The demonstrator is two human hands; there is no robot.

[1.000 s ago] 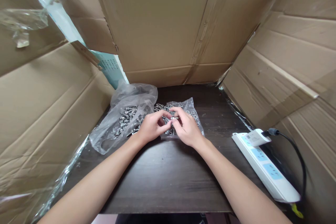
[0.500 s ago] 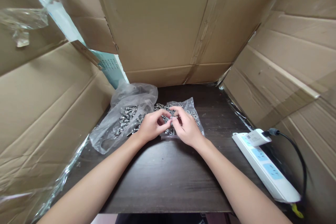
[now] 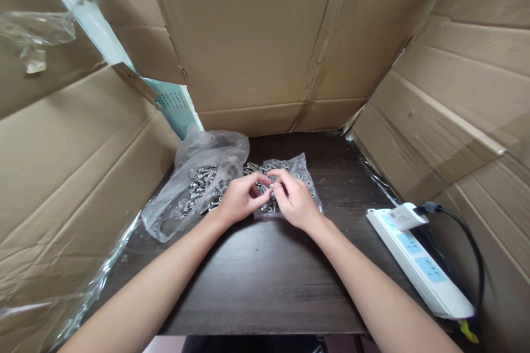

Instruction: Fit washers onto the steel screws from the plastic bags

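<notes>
My left hand (image 3: 240, 197) and my right hand (image 3: 296, 201) meet fingertip to fingertip over the middle of the table. Both are closed in a pinch on a small metal fastener (image 3: 272, 185). Its exact kind is too small to make out, and the fingers cover much of it. Loose silvery bolts (image 3: 202, 181) lie in a clear plastic bag (image 3: 159, 220) to the left of my left hand. Beneath and behind my hands, a second clear bag (image 3: 298, 163) carries washers (image 3: 305, 181) and other small metal parts.
A white power strip (image 3: 445, 292) with a plugged-in adapter (image 3: 408, 216) and black cable (image 3: 476, 242) lies at the right. Cardboard walls (image 3: 256, 38) enclose the dark table (image 3: 265, 281) at the back and both sides.
The fingertips of both hands have shifted very slightly around the small metal fastener. Arms, bags and power strip stay where they were.
</notes>
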